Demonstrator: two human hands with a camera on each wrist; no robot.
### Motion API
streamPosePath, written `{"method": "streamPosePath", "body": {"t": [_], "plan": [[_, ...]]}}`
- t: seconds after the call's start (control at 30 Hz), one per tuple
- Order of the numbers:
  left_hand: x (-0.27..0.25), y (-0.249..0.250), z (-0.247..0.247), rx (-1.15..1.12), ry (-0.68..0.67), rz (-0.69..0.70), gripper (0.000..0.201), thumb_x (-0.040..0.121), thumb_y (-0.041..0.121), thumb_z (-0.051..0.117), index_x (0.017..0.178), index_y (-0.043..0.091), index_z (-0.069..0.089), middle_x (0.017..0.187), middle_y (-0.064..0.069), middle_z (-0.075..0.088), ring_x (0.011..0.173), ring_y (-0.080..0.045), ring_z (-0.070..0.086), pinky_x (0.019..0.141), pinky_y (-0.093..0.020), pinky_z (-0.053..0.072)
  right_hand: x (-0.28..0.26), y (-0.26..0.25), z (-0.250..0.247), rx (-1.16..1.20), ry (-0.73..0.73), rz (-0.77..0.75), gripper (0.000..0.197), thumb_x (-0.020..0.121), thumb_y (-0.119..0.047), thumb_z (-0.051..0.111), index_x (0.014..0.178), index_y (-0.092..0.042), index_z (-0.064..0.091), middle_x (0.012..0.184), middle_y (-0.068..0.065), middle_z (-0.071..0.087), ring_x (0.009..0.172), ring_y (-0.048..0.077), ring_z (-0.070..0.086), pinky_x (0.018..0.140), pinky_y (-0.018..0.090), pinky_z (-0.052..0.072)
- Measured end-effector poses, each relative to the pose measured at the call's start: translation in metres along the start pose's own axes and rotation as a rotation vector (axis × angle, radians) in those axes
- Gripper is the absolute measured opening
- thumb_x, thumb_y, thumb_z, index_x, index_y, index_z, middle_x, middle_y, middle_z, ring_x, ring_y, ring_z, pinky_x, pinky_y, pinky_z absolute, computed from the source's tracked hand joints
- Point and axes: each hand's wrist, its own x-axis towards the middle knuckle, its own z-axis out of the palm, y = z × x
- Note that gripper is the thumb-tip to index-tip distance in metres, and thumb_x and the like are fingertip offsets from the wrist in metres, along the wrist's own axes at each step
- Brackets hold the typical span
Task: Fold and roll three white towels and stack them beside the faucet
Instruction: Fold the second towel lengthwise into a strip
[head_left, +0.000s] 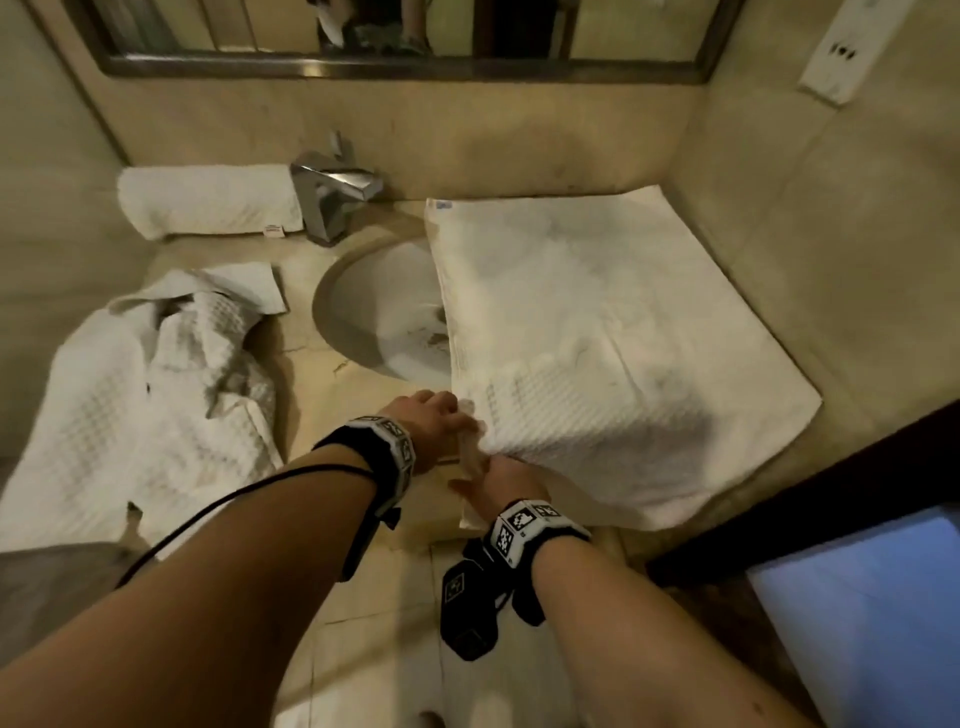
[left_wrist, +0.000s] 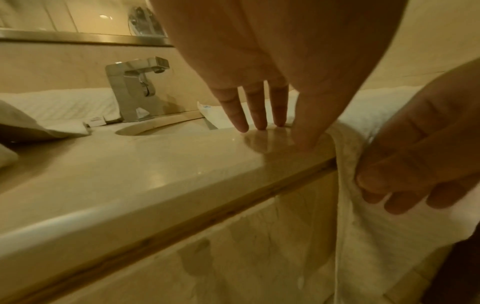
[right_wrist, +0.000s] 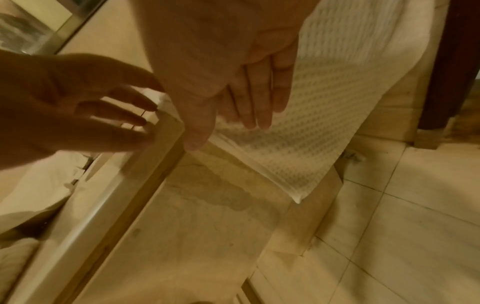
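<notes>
A rolled white towel (head_left: 208, 205) lies against the back wall, left of the chrome faucet (head_left: 332, 197). A second white towel (head_left: 145, 395) lies crumpled on the counter's left side. A third towel (head_left: 597, 322) is spread flat on the right, covering part of the sink (head_left: 384, 312) and hanging over the counter's front edge. My left hand (head_left: 441, 415) has straight fingers (left_wrist: 259, 115) touching the bare counter (left_wrist: 155, 164) beside that towel's near corner. My right hand (head_left: 483, 483) lies with straight fingers (right_wrist: 262, 107) against the hanging towel edge (right_wrist: 324, 123), holding nothing.
A mirror (head_left: 405, 47) runs along the back wall. A side wall with a white socket plate (head_left: 841, 52) closes off the right. A dark wooden door frame (head_left: 779, 493) stands at the front right. The pale tiled floor (right_wrist: 389, 226) lies below.
</notes>
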Motion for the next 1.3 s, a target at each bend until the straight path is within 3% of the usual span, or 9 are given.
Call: {"method": "streamPosePath", "body": {"t": [0.1, 0.27, 0.6, 0.7, 0.77, 0.87, 0.93, 1.1, 1.3], "plan": [[0.004, -0.005, -0.003, -0.058, 0.038, 0.031, 0.052, 0.093, 0.045, 0.049, 0.142, 0.041, 0.033, 0.144, 0.0, 0.032, 0.132, -0.026, 0.033, 0.108, -0.035, 0.033, 0.001, -0.01, 0.005, 0.021, 0.075, 0.112, 0.054, 0.086, -0.063, 0.046, 0.117, -0.021, 0.06, 0.117, 0.006, 0.063, 0.106, 0.027, 0.061, 0.077, 0.033, 0.043], [0.012, -0.011, -0.004, -0.11, 0.029, 0.082, 0.05, 0.089, 0.062, 0.044, 0.136, 0.044, 0.042, 0.142, 0.002, 0.034, 0.132, -0.023, 0.032, 0.109, -0.033, 0.031, -0.002, -0.026, 0.004, 0.04, 0.153, 0.221, 0.037, 0.097, -0.034, 0.034, 0.113, -0.015, 0.062, 0.118, 0.01, 0.063, 0.108, 0.027, 0.061, 0.08, 0.033, 0.044], [0.029, -0.017, -0.017, -0.172, -0.026, 0.159, 0.05, 0.097, 0.04, 0.042, 0.146, 0.036, 0.03, 0.156, 0.012, 0.021, 0.138, -0.022, 0.032, 0.114, -0.033, 0.029, -0.025, -0.001, -0.038, 0.012, 0.318, 0.02, 0.021, 0.091, -0.024, 0.046, 0.1, -0.009, 0.058, 0.11, 0.01, 0.054, 0.103, 0.026, 0.052, 0.08, 0.032, 0.039], [0.042, -0.013, -0.024, -0.243, -0.05, 0.131, 0.05, 0.098, 0.033, 0.043, 0.146, 0.033, 0.029, 0.155, 0.007, 0.025, 0.136, -0.026, 0.038, 0.112, -0.033, 0.031, -0.025, 0.01, -0.064, 0.088, 0.335, 0.055, 0.013, 0.094, -0.022, 0.041, 0.083, -0.016, 0.043, 0.091, 0.012, 0.05, 0.085, 0.026, 0.049, 0.07, 0.03, 0.034], [0.052, -0.01, -0.031, -0.261, -0.043, 0.123, 0.043, 0.099, 0.035, 0.04, 0.141, 0.028, 0.037, 0.151, 0.0, 0.032, 0.13, -0.028, 0.043, 0.109, -0.034, 0.035, -0.023, 0.016, -0.076, 0.171, 0.356, 0.082, 0.012, 0.097, -0.021, 0.038, 0.096, -0.011, 0.045, 0.09, 0.012, 0.05, 0.083, 0.024, 0.049, 0.071, 0.03, 0.036], [0.068, -0.005, -0.039, -0.268, 0.008, 0.1, 0.037, 0.096, 0.024, 0.046, 0.132, 0.018, 0.045, 0.141, -0.005, 0.039, 0.122, -0.029, 0.048, 0.102, -0.034, 0.039, -0.021, 0.025, -0.094, 0.255, 0.379, 0.112, 0.032, 0.102, -0.021, 0.032, 0.127, -0.005, 0.043, 0.118, 0.018, 0.056, 0.107, 0.03, 0.054, 0.084, 0.031, 0.04], [0.08, 0.0, -0.049, -0.315, 0.033, 0.061, 0.037, 0.094, 0.017, 0.047, 0.131, 0.015, 0.044, 0.135, -0.009, 0.043, 0.118, -0.03, 0.051, 0.095, -0.034, 0.041, -0.02, 0.036, -0.106, 0.27, 0.382, 0.12, 0.034, 0.103, -0.025, 0.031, 0.127, -0.005, 0.046, 0.125, 0.017, 0.054, 0.113, 0.03, 0.052, 0.086, 0.029, 0.039], [0.108, 0.023, -0.091, -0.3, 0.14, 0.106, 0.042, 0.095, 0.009, 0.041, 0.136, 0.014, 0.04, 0.134, -0.011, 0.04, 0.118, -0.033, 0.051, 0.096, -0.037, 0.04, -0.024, 0.077, -0.14, 0.243, 0.346, 0.139, 0.037, 0.094, -0.046, 0.049, 0.107, -0.012, 0.056, 0.099, 0.004, 0.056, 0.1, 0.023, 0.056, 0.077, 0.027, 0.038], [0.152, 0.071, -0.145, -0.229, 0.224, 0.218, 0.041, 0.096, 0.003, 0.039, 0.135, 0.013, 0.043, 0.132, -0.011, 0.04, 0.116, -0.035, 0.051, 0.094, -0.037, 0.04, -0.025, 0.13, -0.182, 0.115, 0.403, 0.263, 0.044, 0.102, -0.037, 0.031, 0.127, -0.006, 0.05, 0.13, 0.015, 0.053, 0.121, 0.029, 0.05, 0.092, 0.03, 0.038]]}}
